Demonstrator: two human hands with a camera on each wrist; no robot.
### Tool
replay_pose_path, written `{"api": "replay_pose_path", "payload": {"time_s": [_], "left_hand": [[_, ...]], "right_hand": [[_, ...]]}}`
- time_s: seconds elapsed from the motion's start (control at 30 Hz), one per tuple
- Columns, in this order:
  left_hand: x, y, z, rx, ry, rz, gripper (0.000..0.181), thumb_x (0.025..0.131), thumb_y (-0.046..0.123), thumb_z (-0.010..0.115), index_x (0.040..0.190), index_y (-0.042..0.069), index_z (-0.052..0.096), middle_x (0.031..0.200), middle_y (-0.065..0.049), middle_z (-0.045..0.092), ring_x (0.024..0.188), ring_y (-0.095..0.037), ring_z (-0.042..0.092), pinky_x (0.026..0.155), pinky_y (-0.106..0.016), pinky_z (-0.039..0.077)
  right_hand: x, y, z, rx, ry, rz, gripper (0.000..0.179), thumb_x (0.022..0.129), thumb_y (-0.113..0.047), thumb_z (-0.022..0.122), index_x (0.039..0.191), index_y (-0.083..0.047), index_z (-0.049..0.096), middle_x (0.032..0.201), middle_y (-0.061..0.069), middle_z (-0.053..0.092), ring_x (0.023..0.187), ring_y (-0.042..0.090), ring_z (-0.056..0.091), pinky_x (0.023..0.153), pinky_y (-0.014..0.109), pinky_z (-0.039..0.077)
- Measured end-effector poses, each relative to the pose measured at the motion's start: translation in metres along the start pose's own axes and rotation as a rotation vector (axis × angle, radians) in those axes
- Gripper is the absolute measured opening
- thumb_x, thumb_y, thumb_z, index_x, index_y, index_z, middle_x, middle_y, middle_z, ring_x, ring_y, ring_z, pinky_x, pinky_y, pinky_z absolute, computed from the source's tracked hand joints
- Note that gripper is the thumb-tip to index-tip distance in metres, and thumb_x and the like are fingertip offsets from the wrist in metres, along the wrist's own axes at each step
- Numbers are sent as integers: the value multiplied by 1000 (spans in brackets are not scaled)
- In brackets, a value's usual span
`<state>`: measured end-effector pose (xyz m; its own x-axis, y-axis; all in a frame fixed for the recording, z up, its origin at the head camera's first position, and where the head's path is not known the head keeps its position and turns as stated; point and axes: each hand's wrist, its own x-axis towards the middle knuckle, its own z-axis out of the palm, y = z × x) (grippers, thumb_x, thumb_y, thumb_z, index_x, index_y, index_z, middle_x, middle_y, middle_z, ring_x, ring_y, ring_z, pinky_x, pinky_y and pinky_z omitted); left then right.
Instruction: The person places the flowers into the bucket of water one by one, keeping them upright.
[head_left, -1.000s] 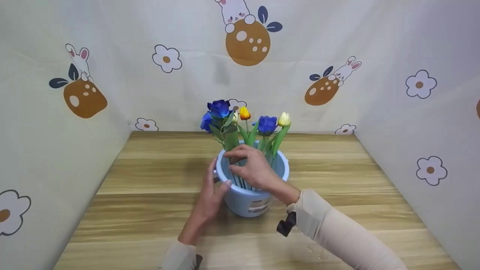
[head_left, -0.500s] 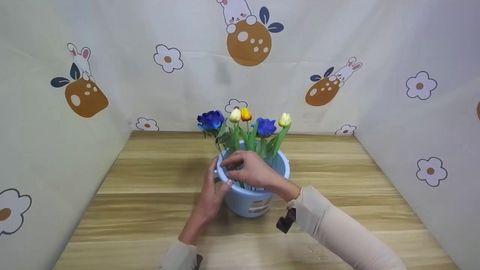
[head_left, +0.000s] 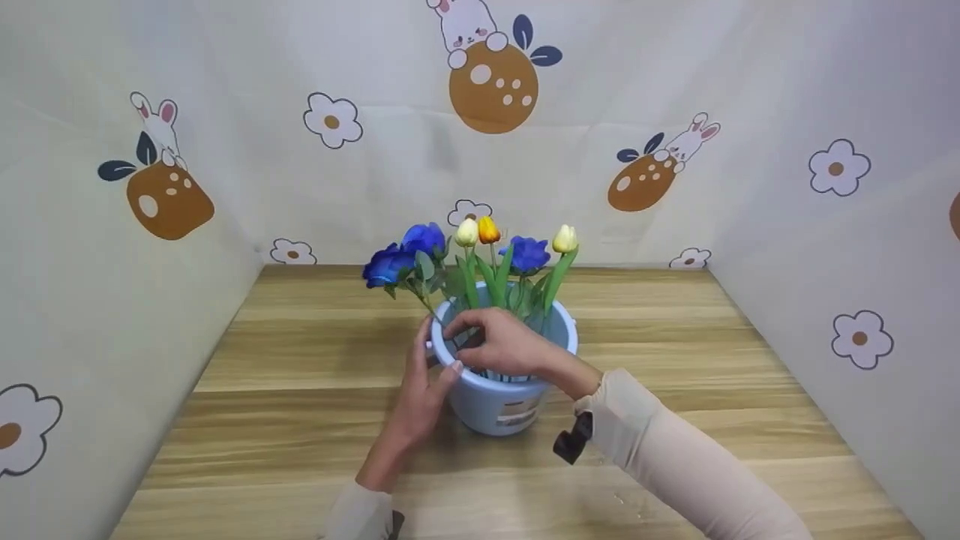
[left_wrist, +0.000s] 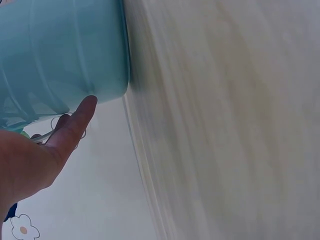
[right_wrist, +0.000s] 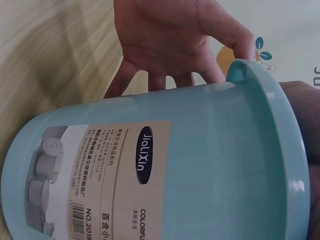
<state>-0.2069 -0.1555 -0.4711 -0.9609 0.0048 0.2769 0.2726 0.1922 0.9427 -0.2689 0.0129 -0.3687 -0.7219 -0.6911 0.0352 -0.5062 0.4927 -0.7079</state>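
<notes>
A light blue bucket (head_left: 480, 409) stands on the wooden table with artificial flowers in it. My left hand (head_left: 420, 394) steadies its left side, thumb at the rim. In the right wrist view, the fingers of that left hand (right_wrist: 160, 40) spread along the wall. My right hand (head_left: 510, 345) reaches over the opening, thumb and index finger around the stem of blue roses (head_left: 388, 266), which lean left over the rim. Upright behind it are a white tulip (head_left: 466, 232), an orange tulip (head_left: 489, 229), another blue rose (head_left: 527, 255) and a pale yellow tulip (head_left: 565, 239).
The wooden table (head_left: 285, 435) runs back to a cloth backdrop (head_left: 390, 172) printed with rabbits and flowers, which also closes both sides. A paper label (right_wrist: 120, 180) is stuck on the bucket's front.
The blue roses have swung left and down until they lean over the bucket's left rim. My right hand has sunk slightly. The left hand keeps its place on the bucket.
</notes>
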Motion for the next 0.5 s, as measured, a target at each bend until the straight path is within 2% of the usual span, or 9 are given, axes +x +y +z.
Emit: {"api": "replay_pose_path", "payload": {"time_s": [0.13, 0.23, 0.3, 0.4, 0.5], "left_hand": [[-1, 1, -1, 14, -4, -11, 83, 103, 39, 56, 170, 16, 12, 176, -17, 16, 156, -42, 29, 124, -67, 30], [2, 3, -6, 27, -16, -18, 84, 104, 39, 56, 170, 16, 11, 175, -16, 18, 156, -40, 29, 126, -66, 29], [2, 6, -11, 46, -29, -27, 85, 104, 41, 58, 171, 17, 11, 175, -16, 20, 157, -40, 29, 126, -65, 28], [3, 10, -24, 73, -47, -48, 84, 104, 43, 57, 171, 17, 13, 174, -17, 23, 157, -42, 31, 125, -67, 29], [5, 14, -42, 120, -56, -74, 78, 106, 43, 53, 171, 16, 17, 173, -18, 25, 156, -46, 31, 122, -70, 31]], "right_hand": [[-3, 1, 0, 9, -15, 9, 37, 92, -9, 72, 129, -10, 68, 137, 10, 70, 125, 25, 67, 105, 40, 57], [-7, -1, -4, 26, 8, 18, 37, 94, -11, 71, 130, -9, 67, 138, 9, 69, 130, 26, 66, 107, 42, 57], [-12, -3, -11, 32, 56, 16, 36, 95, -14, 71, 131, -9, 67, 135, 9, 70, 127, 26, 68, 105, 42, 58], [-23, -1, -27, 50, 196, -14, 33, 97, -15, 70, 129, -6, 69, 130, 13, 72, 117, 28, 72, 99, 44, 61], [-35, 11, -48, 35, 427, -51, 27, 97, -12, 70, 122, -3, 74, 119, 15, 76, 108, 27, 73, 90, 40, 63]]}}
